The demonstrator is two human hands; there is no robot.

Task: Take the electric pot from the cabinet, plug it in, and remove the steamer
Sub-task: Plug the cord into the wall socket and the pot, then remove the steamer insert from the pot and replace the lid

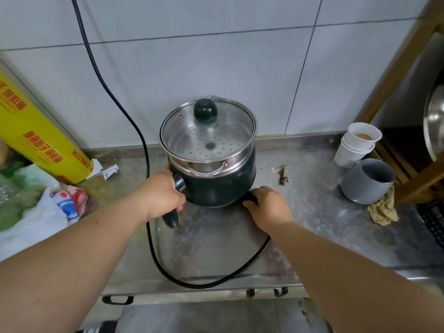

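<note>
A: Where does the electric pot [221, 186] stand?

B: On the steel table [312, 212], near the back, close to the tiled wall [216, 56]. The steel steamer [209, 150] sits on top of it, and the glass lid [207, 126] with its dark knob is on the steamer.

A: And the hands?

B: The left hand [163, 195] is at the pot's left side, its fingers [179, 207] wrapped shut around the dark handle [171, 218], whose end pokes out below the hand. The right hand [268, 206] lies at the pot's lower right base, fingers curled over a dark piece that looks like the cord's plug [251, 197]; how firmly they grip it I cannot tell.

A: The power cord [146, 169]?

B: It drops down the wall, passes just left of the pot, loops across the table's front close to the front edge, and comes up under the right forearm.

A: What room is there around the pot?

B: To the left, a yellow roll of cling film [40, 135] leans toward the wall, with plastic bags [36, 207] piled below it near the left arm. To the right, bare steel with a dark stain [283, 176], then a stack of paper cups [355, 145], a grey mug [367, 181] and a crumpled rag [383, 210] touching the mug, all against a wooden rack [398, 68]. The front middle is open but for the cord.
</note>
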